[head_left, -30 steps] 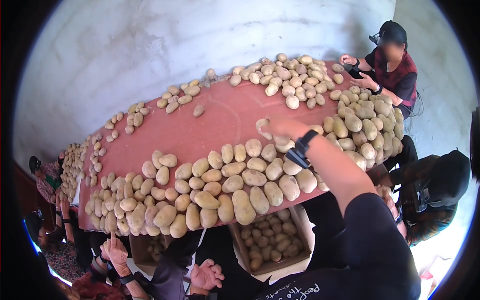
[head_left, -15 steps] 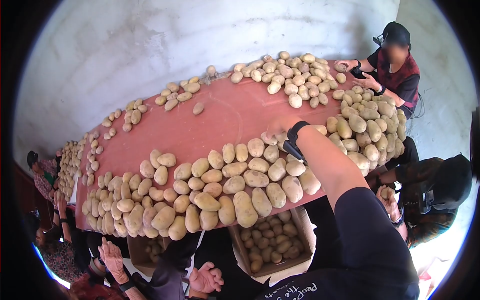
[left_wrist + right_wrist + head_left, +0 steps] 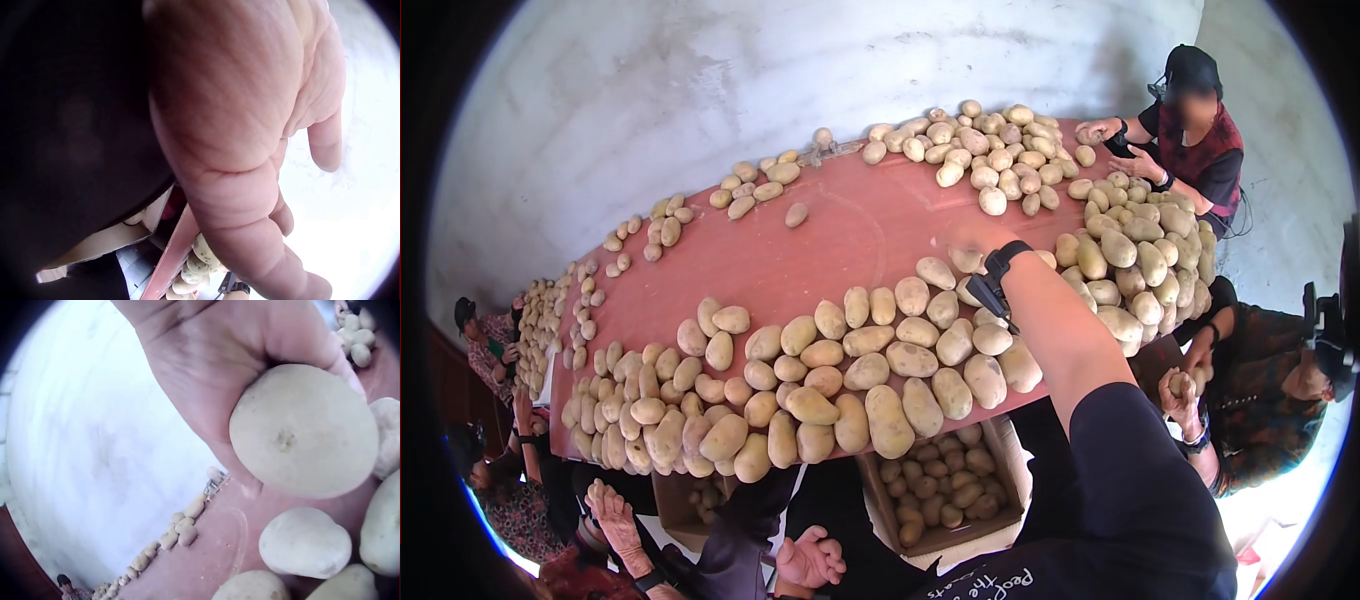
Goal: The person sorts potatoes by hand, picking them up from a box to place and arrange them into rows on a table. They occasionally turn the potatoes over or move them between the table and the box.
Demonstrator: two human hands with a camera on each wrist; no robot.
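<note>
My right hand (image 3: 975,240) reaches over the red tabletop (image 3: 800,260), just beyond the front rows of potatoes. In the right wrist view its fingers curl round a large pale potato (image 3: 306,431), which is held against the palm. Below that potato lie other potatoes, including a rounded one (image 3: 305,542). A potato (image 3: 935,272) rests at the far edge of the rows, left of my right hand. My left hand (image 3: 810,557) is held low in front of my body, empty, its fingers loosely bent. The left wrist view shows its palm and fingers with nothing in them.
A cardboard box (image 3: 1012,460) of potatoes stands below the table's front edge. Potato heaps (image 3: 1140,250) lie at right and back, others along the wall (image 3: 700,100). A person (image 3: 1200,140) stands at the far right; another person (image 3: 1260,400) sits nearer, holding a potato.
A potato that my right hand held now lies at the back of the front rows. That hand has moved slightly right and holds a potato there. My left hand has stayed in place.
</note>
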